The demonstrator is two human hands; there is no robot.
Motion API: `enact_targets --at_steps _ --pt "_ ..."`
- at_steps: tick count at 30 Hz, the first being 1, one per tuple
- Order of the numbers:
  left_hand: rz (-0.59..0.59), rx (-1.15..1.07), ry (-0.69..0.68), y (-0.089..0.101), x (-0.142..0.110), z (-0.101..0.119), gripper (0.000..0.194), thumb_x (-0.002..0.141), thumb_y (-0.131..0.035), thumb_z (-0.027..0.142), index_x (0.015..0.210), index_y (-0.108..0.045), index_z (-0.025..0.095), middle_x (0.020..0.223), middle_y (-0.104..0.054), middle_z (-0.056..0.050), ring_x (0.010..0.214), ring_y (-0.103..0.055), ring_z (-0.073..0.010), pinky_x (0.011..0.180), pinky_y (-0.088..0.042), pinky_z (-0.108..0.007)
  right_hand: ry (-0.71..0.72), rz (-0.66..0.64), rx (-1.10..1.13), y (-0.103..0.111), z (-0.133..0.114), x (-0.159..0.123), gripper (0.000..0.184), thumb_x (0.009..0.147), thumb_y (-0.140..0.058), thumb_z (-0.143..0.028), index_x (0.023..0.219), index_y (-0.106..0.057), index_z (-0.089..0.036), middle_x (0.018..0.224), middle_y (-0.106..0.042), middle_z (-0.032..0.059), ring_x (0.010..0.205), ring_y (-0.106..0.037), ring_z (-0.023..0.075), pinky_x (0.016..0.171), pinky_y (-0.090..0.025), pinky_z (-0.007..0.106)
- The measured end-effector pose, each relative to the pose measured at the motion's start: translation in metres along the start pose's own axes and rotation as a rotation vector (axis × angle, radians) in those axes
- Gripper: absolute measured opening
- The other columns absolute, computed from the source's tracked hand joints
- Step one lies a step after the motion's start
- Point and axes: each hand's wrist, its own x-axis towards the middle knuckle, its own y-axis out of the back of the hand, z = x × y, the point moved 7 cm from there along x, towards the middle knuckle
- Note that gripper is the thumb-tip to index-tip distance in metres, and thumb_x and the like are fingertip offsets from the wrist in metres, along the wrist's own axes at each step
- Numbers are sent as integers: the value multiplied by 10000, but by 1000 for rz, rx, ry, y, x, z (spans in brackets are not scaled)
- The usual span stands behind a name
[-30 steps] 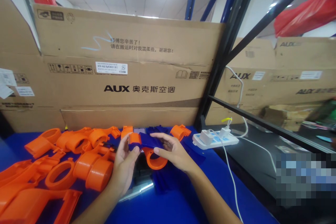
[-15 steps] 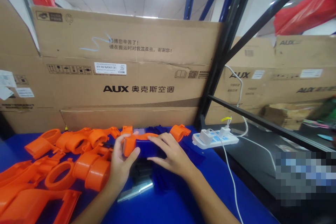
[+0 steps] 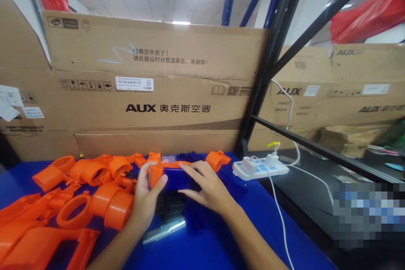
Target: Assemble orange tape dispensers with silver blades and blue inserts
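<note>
We pinch the orange part (image 3: 156, 174) left-handed (image 3: 146, 192); long axis runs crosswise toward our right hand (image 3: 209, 183), thumb and fingers spread by the blue piece (image 3: 174, 179).

On my feed, most parts (image 3: 118, 209) lay on the surface (image 3: 209, 253) left of the left hand (image 3: 148, 190), a power strip (image 3: 261, 167) sat right of the right hand (image 3: 207, 183), and a cardboard panel (image 3: 164, 122) stood behind the parts.

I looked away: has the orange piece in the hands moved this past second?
Yes. The orange piece has turned, and its end sits slightly further left against the large AUX lettering behind.
</note>
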Motion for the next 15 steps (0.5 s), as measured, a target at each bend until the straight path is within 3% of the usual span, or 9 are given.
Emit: enact_targets --at_steps 3,6,8,10,12,15 --pt "-82 -120 11 -8 -3 -1 655 854 -772 387 1435 -477 327 1469 -606 -95 1367 -560 -307 1156 -434 -468 -96 54 127 6 5 1 698 911 -742 -486 1513 -495 -232 1271 -669 159 1124 -651 310 978 -540 484" --pt "-224 -120 19 -22 -10 -4 765 849 -785 357 1520 -419 318 1540 -543 -112 1413 -514 -328 1179 -408 -491 -271 84 321 8 13 1 538 986 -624 -502 1442 -559 -223 1252 -702 133 1053 -690 276 930 -559 416" --pt "-321 -69 41 -30 -17 -7 841 827 -812 345 1556 -396 296 1575 -505 -126 1458 -458 -346 1204 -374 -498 -365 41 445 0 16 1 405 1058 -469 -501 1225 -679 -197 1043 -752 84 869 -704 223 808 -569 342" --pt "-371 -40 63 -36 -24 -9 929 825 -814 380 1606 -327 259 1596 -478 -150 1492 -406 -359 1223 -348 -497 -428 -17 513 -11 16 1 515 1090 -352 -506 864 -678 -178 748 -682 24 655 -624 165 643 -518 271" --pt "-353 -28 92 -36 -29 -9 1027 828 -802 446 1646 -222 223 1602 -462 -183 1496 -396 -373 1220 -352 -504 -467 -62 524 -21 16 0 599 1091 -315 -529 644 -521 -189 594 -539 -13 542 -497 127 528 -417 240" --pt "-232 17 141 -28 -29 -11 1148 785 -826 510 1660 -144 216 1621 -423 -208 1499 -387 -387 1216 -351 -519 -483 -122 492 -29 15 -1 614 1091 -303 -533 598 -440 -194 577 -482 -17 532 -439 117 493 -352 238"
